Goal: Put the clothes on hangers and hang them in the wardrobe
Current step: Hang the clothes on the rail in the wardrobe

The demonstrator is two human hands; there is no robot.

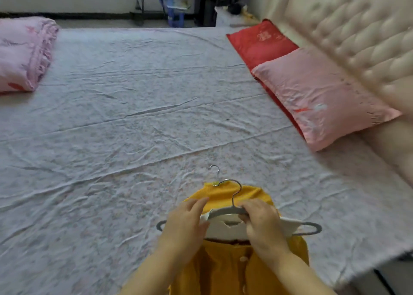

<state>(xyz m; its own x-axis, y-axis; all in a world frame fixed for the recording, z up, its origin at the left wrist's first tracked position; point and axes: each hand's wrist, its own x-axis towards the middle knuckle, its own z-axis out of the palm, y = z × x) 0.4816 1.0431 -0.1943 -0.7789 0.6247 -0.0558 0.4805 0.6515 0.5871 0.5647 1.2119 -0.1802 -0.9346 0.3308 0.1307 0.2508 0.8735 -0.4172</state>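
Yellow buttoned garment (220,272) with white collar (225,229), near edge of bed (134,115), right hand (261,223) clamped on grey hanger (223,212) below hook, left hand (185,225) over hanger's left arm, grip indeterminate, pink pillow (317,97) far right

We see a person's left hand (185,223) and right hand (261,221), both bare. The left forearm (152,270) and right forearm (297,270) are uncovered down to the lower edge of the view. The fingernails are too blurred to make out.
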